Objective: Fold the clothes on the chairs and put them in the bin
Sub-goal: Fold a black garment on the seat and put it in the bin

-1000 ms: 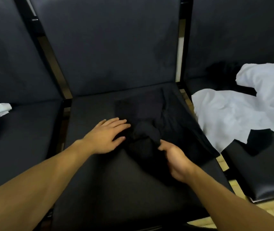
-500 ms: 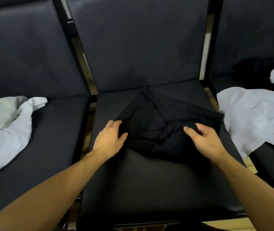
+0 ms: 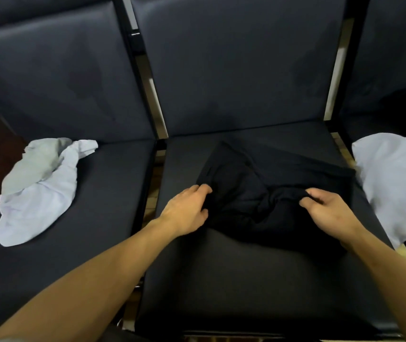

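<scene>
Two hands grip one black garment (image 3: 271, 188) mid-seat on the middle chair (image 3: 246, 280): left hand (image 3: 187, 213) pinching its left edge, right hand (image 3: 330, 213) its bunched right part. White clothes (image 3: 39, 191) lie on the left chair's seat.

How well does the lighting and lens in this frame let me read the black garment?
Head view: dim, so the black garment nearly merges with the dark chair seat; its folds barely show. Wide-angle bending curves the chair frames; the white cloth at the right edge looks smeared.
</scene>
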Tool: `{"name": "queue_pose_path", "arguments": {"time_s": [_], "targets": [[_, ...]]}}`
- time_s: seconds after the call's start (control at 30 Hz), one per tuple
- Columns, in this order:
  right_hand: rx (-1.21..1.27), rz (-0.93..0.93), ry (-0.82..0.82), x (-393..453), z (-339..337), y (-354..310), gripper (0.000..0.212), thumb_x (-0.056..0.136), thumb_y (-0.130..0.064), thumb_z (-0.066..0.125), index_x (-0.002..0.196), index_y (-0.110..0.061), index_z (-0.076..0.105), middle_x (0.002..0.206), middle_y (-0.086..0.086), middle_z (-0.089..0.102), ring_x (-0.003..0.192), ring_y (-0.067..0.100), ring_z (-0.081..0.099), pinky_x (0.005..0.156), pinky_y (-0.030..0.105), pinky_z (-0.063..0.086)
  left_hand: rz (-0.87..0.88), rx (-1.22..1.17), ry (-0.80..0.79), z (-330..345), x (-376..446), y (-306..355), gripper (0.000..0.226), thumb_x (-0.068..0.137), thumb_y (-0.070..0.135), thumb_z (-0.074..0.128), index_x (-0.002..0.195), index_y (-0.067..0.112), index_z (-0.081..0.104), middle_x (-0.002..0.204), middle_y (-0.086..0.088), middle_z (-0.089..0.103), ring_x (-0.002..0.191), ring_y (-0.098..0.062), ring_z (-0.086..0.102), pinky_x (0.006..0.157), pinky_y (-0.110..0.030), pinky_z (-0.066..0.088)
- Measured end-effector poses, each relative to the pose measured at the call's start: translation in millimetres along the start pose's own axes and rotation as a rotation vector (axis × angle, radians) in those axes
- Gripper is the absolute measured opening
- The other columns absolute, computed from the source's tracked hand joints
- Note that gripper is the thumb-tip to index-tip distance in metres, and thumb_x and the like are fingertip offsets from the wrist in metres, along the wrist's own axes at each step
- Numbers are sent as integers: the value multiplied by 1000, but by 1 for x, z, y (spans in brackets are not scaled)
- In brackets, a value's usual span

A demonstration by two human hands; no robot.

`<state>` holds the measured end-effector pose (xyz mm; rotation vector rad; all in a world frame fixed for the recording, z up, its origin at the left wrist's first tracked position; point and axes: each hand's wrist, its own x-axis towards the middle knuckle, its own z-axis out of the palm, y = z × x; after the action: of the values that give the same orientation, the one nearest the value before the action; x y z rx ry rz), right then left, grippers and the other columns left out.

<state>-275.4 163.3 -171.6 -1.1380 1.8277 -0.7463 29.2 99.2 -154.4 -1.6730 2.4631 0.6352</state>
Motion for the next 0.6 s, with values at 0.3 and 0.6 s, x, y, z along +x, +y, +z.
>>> {"name": "queue_pose_path", "arguments": {"time_s": [0.3,0.6], "targets": [[-110,-2,-366,-16,-5,-26,25,85,-36,78,73,-15,72,70,-3,73,65,10,70,65,25,48,-17,-200,-307,-9,-28,-16,33,93,52,66,79,24,54,83,1,60,73,-13,55,67,-35,44],[252,-11,-20,-5,-15,-15,13,97,-25,65,98,-19,76,97,-2,77,94,17,72,84,32,53,-144,-1080,33,-24,-24,-13,34,97,14,65,67,20,50,69,3,55,67,-8,55,65,-27,40]]}}
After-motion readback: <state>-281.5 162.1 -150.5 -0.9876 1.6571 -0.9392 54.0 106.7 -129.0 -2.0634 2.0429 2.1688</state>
